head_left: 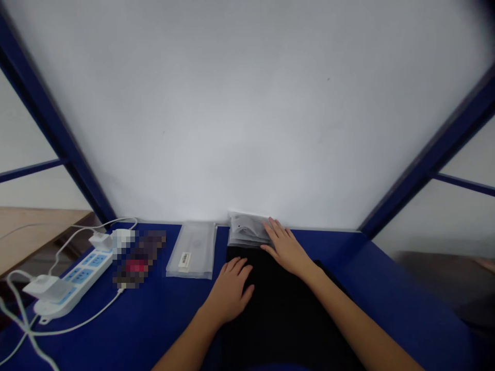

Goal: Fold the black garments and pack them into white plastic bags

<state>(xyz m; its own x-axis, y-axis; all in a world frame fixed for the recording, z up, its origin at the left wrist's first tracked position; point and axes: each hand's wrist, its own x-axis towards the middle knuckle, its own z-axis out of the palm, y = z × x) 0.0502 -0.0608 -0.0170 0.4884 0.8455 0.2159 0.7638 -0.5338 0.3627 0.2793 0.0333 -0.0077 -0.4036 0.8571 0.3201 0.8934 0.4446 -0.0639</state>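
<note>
Black folded fabric (pixel 266 314) lies on the blue table in front of me. At its far end sits a stack of frosted plastic bags (pixel 249 234), close to the white wall. My right hand (pixel 286 247) rests at the right side of that stack, fingers stretched out over the bags and the fabric's far edge. On the fabric's left edge my left hand (pixel 232 288) lies palm down, its fingers apart and nothing held. Left of the stack, a flat frosted bag (pixel 193 250) with a barcode label (pixel 184 261) lies by itself.
A white power strip (pixel 77 275) with plugged-in chargers stands on the left. Beside it is a blurred-out phone (pixel 139 260) on a white cable (pixel 88 322). The white wall (pixel 247 113) closes off the table's back, between blue frame posts. Part of another person's hand (pixel 485 264) shows at far right.
</note>
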